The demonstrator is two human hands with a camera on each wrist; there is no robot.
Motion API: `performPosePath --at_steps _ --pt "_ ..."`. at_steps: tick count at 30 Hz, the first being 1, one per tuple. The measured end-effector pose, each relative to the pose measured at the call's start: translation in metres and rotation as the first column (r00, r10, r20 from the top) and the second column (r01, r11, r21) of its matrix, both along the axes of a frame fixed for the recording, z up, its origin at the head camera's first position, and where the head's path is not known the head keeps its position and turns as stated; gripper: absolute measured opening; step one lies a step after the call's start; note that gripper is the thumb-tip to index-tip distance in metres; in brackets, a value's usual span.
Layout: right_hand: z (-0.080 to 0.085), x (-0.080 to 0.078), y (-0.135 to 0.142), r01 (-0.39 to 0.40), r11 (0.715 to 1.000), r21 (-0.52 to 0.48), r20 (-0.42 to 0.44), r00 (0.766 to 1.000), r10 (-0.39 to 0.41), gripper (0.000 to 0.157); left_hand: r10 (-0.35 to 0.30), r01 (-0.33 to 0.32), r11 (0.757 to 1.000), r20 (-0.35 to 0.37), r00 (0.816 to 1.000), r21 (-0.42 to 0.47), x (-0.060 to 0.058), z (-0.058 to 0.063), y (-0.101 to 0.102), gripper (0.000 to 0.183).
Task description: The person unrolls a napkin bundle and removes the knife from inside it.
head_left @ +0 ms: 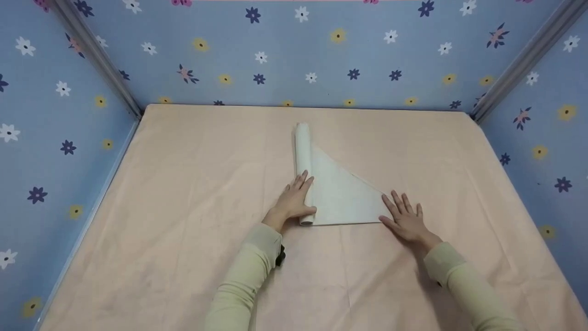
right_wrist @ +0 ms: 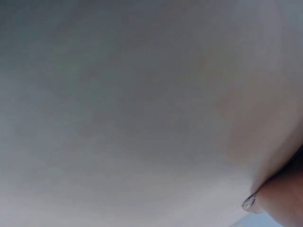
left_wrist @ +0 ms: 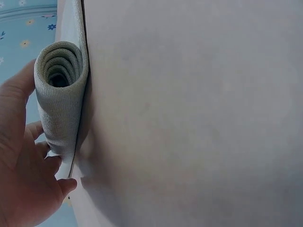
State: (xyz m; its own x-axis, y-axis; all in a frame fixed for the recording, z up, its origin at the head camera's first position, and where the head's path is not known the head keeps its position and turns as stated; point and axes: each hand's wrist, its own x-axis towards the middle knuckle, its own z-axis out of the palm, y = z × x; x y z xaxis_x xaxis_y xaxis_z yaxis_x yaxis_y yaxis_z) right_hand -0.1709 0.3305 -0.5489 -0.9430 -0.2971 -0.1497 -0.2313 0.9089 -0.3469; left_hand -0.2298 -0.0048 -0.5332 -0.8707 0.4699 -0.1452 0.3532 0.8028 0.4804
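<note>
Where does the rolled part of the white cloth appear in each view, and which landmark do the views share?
Head: the roll lies near the middle, running lengthwise up the picture, with the left hand on its near part.
Left wrist: upper left, its spiral end facing the camera.
Right wrist: not in it; part of the right hand shows at lower right.
Shared landmark: the peach sheet, greyer in both wrist views.

You can pass over the tabletop (head_left: 183, 174) left of the cloth roll (head_left: 303, 149); only a narrow strip separates its far end from the far wall (head_left: 294, 55). Your left hand (head_left: 293, 201) blocks the roll's near part, your right hand (head_left: 406, 223) the flat portion's (head_left: 344, 197) right edge. 2 side walls (head_left: 41, 170) bound you.
</note>
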Motion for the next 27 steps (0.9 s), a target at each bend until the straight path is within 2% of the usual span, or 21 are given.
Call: performPosePath --at_steps 13,20,27 --pt "-0.002 -0.001 -0.001 0.009 1.000 0.010 -0.010 1.000 -0.009 0.064 -0.005 0.005 1.000 0.015 1.000 0.015 0.001 0.004 -0.006 0.088" --pt "-0.002 -0.001 0.000 0.007 1.000 0.012 -0.018 1.000 -0.006 0.063 0.005 -0.006 1.000 0.046 0.999 0.020 0.001 0.006 -0.011 0.088" --pt "-0.003 0.001 0.001 -0.009 0.999 -0.041 -0.040 0.999 0.007 0.064 0.010 -0.010 1.000 0.059 0.998 0.011 0.000 0.006 -0.014 0.088"
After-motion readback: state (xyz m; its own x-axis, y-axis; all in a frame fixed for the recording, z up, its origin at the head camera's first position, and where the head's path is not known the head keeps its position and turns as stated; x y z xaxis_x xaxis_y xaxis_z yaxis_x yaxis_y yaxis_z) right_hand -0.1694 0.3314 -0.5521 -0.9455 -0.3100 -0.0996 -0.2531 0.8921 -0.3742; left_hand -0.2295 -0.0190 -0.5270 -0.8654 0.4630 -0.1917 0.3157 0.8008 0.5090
